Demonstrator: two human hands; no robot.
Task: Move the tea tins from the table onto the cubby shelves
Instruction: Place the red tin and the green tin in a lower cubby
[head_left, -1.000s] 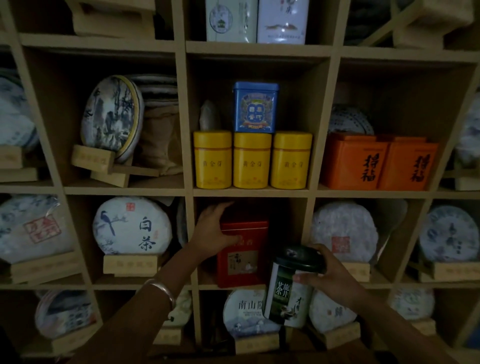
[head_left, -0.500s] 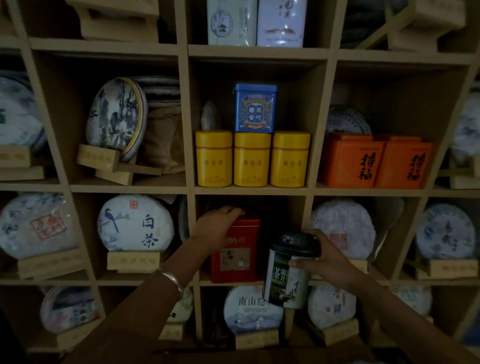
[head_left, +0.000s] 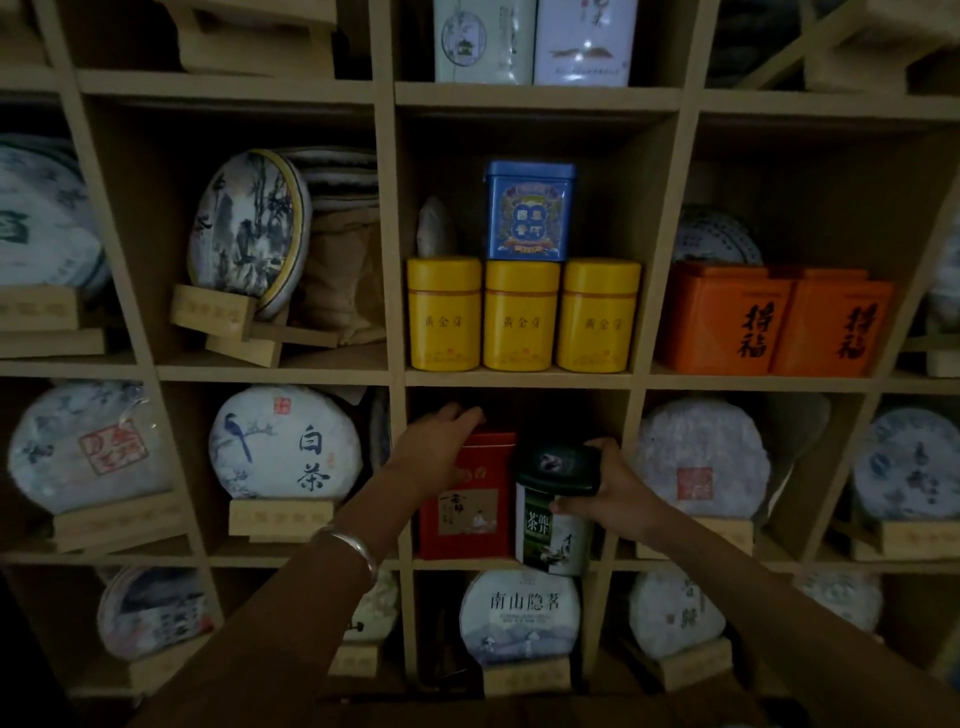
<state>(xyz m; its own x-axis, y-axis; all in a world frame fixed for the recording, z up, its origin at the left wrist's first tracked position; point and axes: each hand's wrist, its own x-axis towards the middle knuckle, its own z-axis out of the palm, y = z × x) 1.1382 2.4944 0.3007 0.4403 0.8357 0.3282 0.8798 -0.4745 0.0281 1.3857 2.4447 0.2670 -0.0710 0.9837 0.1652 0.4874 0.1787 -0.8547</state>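
The green tea tin (head_left: 553, 512), white and green with a dark lid, stands at the cubby shelf's (head_left: 519, 563) front edge beside the red tin (head_left: 466, 496). Right hand (head_left: 613, 486) fingers curl around its lid; left hand (head_left: 436, 449) fingers drape over the red tin's top. Dim light blurs the labels.

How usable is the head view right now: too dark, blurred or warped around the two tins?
Head view: dim overall, bottom corners nearly black; shelf uprights bow outward at the edges from the wide lens; red tin and green tin labels readable, though both hands look slightly soft.
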